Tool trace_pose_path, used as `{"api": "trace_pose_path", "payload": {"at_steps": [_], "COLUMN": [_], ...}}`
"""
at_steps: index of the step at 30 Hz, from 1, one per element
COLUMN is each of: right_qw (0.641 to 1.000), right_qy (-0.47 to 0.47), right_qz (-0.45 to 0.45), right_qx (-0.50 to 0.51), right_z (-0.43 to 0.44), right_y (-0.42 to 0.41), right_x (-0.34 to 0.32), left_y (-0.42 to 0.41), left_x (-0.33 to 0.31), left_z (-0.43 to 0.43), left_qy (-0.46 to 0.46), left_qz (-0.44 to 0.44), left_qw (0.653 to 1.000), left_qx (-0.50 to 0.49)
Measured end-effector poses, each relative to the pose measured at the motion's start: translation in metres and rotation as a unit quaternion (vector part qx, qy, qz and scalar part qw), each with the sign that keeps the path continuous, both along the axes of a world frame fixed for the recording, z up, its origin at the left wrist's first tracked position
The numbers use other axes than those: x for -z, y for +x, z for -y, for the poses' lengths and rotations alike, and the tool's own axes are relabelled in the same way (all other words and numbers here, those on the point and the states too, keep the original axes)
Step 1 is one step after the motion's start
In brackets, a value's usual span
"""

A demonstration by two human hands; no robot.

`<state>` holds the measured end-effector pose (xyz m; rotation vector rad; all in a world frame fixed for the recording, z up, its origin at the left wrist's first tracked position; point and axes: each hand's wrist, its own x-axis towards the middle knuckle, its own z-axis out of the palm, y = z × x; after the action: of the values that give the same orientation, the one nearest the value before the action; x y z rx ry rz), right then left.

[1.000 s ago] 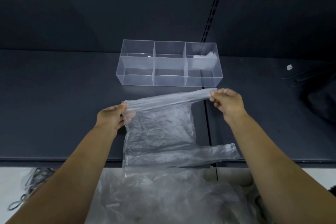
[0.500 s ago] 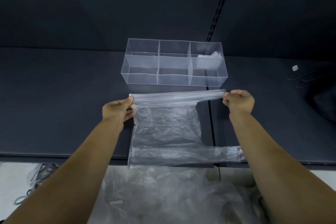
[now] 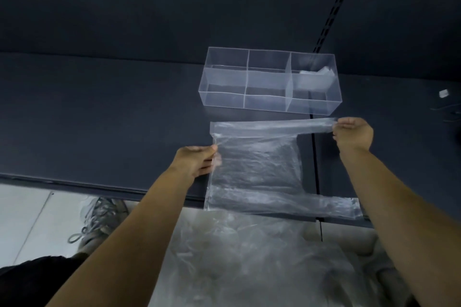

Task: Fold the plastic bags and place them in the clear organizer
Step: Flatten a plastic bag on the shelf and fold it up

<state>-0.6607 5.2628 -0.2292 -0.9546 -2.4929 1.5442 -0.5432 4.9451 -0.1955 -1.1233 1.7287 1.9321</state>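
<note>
plastic bag (image 3: pixel 257 164) lies spread flat on the counter (image 3: pixel 99 119), just before the clear organizer (image 3: pixel 224 82). left grip (image 3: pixel 197 162) pinches its left edge; right grip (image 3: pixel 353 133) pinches the far handle's right end.

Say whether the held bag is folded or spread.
Spread: the bag lies flat on the table; the left hand holds its edge, the right hand pinches its far handle.

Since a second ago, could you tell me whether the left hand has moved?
Yes: the left hand has slid along the plastic bag toward the person, away from the clear organizer.
</note>
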Motion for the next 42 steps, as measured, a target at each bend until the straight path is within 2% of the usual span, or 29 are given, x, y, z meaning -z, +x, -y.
{"api": "trace_pose_path", "payload": {"at_steps": [4, 8, 11, 14, 17, 20, 23, 25, 26, 28, 29, 31, 32, 34, 37, 38, 42], "right_qw": [0.999, 0.999, 0.994, 0.976, 0.95, 0.901, 0.854, 0.842, 0.841, 0.843, 0.843, 0.842, 0.843, 0.843, 0.83, 0.824, 0.803], "right_qy": [-0.026, -0.021, 0.112, 0.2, 0.224, 0.269, 0.372, 0.402, 0.405, 0.404, 0.399, 0.379, 0.364, 0.346, 0.342, 0.345, 0.417], "right_qz": [0.001, 0.016, 0.0, -0.059, -0.128, -0.053, -0.013, 0.004, 0.017, 0.017, 0.007, -0.018, -0.028, -0.032, -0.006, 0.012, 0.051], "right_qx": [0.028, 0.02, -0.004, -0.057, -0.175, -0.335, -0.364, -0.359, -0.359, -0.356, -0.36, -0.384, -0.395, -0.412, -0.44, -0.448, -0.423], "right_z": [-0.003, 0.0, 0.013, 0.048, 0.093, 0.111, 0.096, 0.085, 0.082, 0.087, 0.096, 0.124, 0.141, 0.172, 0.185, 0.177, 0.109], "right_y": [-0.005, -0.001, 0.017, 0.062, 0.132, 0.183, 0.197, 0.197, 0.195, 0.186, 0.178, 0.16, 0.149, 0.126, 0.094, 0.087, 0.08], "right_x": [-0.004, -0.013, -0.027, -0.042, -0.037, -0.01, 0.006, 0.005, 0.004, -0.003, -0.007, -0.014, -0.016, -0.016, -0.007, -0.001, 0.02], "left_y": [0.002, 0.005, 0.01, 0.027, 0.041, 0.042, 0.039, 0.041, 0.043, 0.047, 0.046, 0.034, 0.026, 0.011, -0.001, 0.0, 0.002], "left_x": [-0.001, 0.001, 0.001, 0.005, 0.01, 0.009, 0.006, 0.005, 0.006, 0.004, 0.002, 0.003, 0.005, 0.014, 0.04, 0.048, 0.065], "left_z": [0.003, 0.002, 0.0, -0.004, -0.007, -0.007, 0.001, 0.007, 0.008, 0.003, -0.004, -0.021, -0.029, -0.036, -0.025, -0.02, -0.008], "left_qy": [0.02, -0.004, -0.003, -0.039, -0.08, -0.086, -0.1, -0.184, -0.273, -0.452, -0.505, -0.546, -0.553, -0.581, -0.633, -0.633, -0.627], "left_qz": [-0.005, -0.009, -0.022, -0.03, -0.027, -0.027, -0.033, -0.04, -0.051, -0.121, -0.179, -0.27, -0.28, -0.231, -0.136, -0.131, -0.16], "left_qw": [0.999, 0.997, 0.994, 0.996, 0.995, 0.993, 0.989, 0.979, 0.959, 0.883, 0.843, 0.778, 0.752, 0.702, 0.618, 0.606, 0.618], "left_qx": [-0.042, -0.071, -0.109, -0.069, -0.059, -0.076, -0.102, -0.082, -0.05, 0.014, 0.042, 0.151, 0.223, 0.341, 0.447, 0.464, 0.446]}}
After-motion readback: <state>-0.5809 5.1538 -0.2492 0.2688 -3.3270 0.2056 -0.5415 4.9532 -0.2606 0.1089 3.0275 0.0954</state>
